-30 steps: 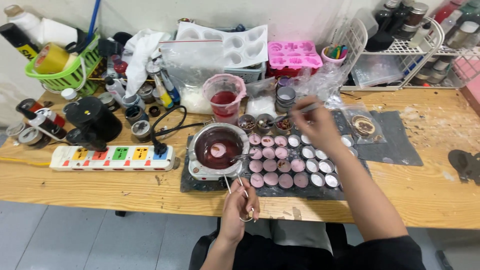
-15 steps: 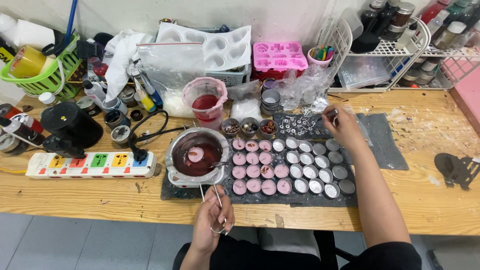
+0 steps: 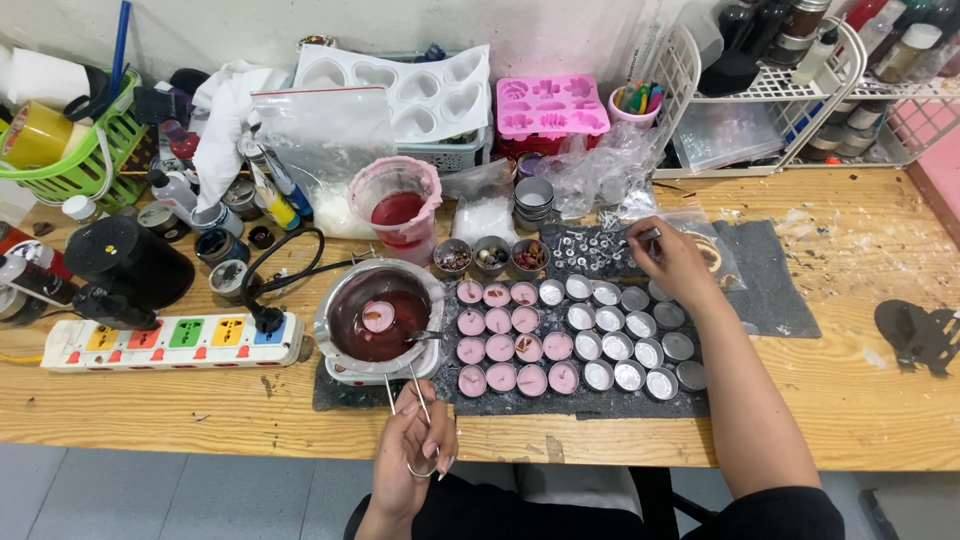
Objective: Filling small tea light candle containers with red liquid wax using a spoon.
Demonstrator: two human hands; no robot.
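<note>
My left hand [image 3: 412,450] holds a pair of thin metal tweezers [image 3: 405,385] at the table's front edge, their tips pointing at a round melting pot [image 3: 380,318] of dark pink wax. My right hand [image 3: 672,258] pinches a small metal piece over a scatter of small metal wick holders [image 3: 590,248] on a dark mat [image 3: 575,400]. Below lie rows of small round tins: those on the left [image 3: 500,348] hold pink wax, those on the right [image 3: 640,340] look empty.
A white power strip [image 3: 170,340] lies left of the pot. A pink cup of red liquid [image 3: 398,205], silicone moulds [image 3: 552,105], a green basket [image 3: 70,165] and a white wire rack [image 3: 800,90] stand at the back. Three small bowls [image 3: 490,255] sit above the tins.
My right hand has moved right, from above the tins to the wick holders at the mat's far edge. My left hand stays at the front with the tweezers.
</note>
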